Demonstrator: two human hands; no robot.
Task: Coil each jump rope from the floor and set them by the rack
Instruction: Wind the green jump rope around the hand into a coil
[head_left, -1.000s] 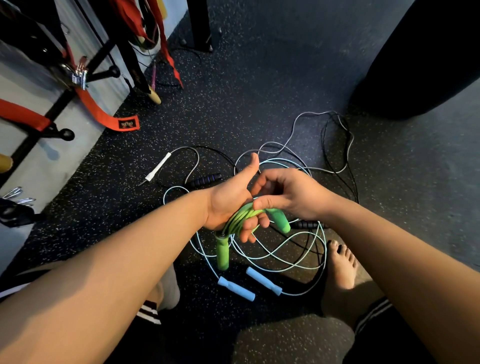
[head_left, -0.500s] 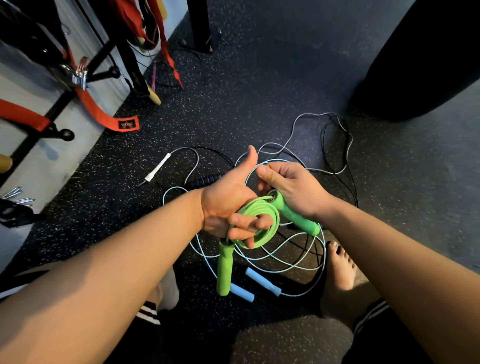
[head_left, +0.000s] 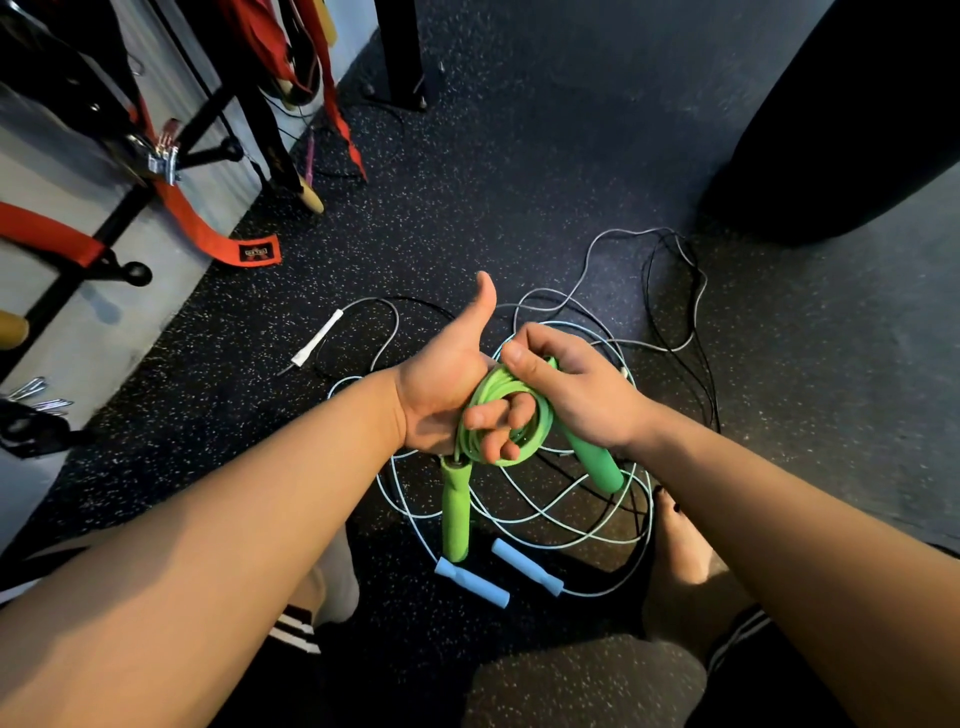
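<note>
Your left hand & right hand are bare, and so are both forearms up to the frame edge. Dark trousers w/ thin white stripes at left cuff & right cuff. Right foot is bare. Left foot is partly hidden, so sock or bare: can't tell.
</note>
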